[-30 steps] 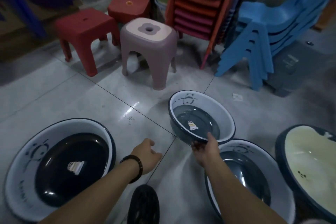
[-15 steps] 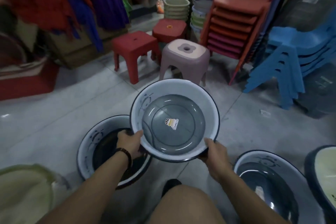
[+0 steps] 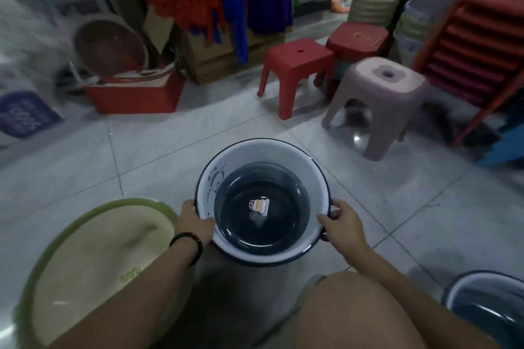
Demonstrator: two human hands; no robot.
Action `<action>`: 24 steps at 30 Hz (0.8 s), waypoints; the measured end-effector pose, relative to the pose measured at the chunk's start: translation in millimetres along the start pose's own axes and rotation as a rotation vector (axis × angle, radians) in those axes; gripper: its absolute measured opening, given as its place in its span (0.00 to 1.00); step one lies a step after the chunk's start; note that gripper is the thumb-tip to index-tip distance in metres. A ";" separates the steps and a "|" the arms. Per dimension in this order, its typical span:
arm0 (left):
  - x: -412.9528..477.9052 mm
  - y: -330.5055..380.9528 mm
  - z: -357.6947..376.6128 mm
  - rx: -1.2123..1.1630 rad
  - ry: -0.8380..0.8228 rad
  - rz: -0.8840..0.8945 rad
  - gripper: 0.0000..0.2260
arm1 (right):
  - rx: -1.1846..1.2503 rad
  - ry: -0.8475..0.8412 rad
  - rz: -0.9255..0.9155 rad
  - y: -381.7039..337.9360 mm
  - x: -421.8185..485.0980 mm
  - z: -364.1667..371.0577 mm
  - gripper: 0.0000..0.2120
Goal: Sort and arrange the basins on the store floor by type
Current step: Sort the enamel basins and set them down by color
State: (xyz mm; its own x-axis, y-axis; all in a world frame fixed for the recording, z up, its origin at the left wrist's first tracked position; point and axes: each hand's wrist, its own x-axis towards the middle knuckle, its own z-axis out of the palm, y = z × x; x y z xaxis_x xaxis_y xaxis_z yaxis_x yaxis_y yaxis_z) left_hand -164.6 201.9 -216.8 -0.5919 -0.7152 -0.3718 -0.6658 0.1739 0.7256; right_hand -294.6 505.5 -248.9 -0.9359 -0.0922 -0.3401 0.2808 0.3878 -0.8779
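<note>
Basin (image 3: pixel 262 178) | left hand (image 3: pixel 195 222) gripping its rim at 9 o'clock, right hand (image 3: pixel 341 224) at 3 o'clock, both grips clamped | advice: keeping it level, placing with matching type

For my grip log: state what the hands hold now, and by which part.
Both hands hold the small white basin with the dark bottom by its rim: the left hand grips the left edge, the right hand the right edge.

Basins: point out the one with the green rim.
The cream basin at lower left: its rim is green. The held basin and the right basin both have dark blue rims.
</note>
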 end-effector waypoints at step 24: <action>126.2 -41.4 60.8 0.486 -0.140 -0.072 0.24 | -0.365 -0.006 0.204 58.8 52.2 65.8 0.16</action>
State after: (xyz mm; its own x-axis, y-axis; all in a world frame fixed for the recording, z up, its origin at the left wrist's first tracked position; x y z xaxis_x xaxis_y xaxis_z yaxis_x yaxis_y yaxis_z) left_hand -239.3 145.6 -329.0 -0.5696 -0.6453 -0.5091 -0.8220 0.4461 0.3541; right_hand -312.9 463.2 -340.4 -0.8675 0.0153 -0.4972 0.3651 0.6984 -0.6156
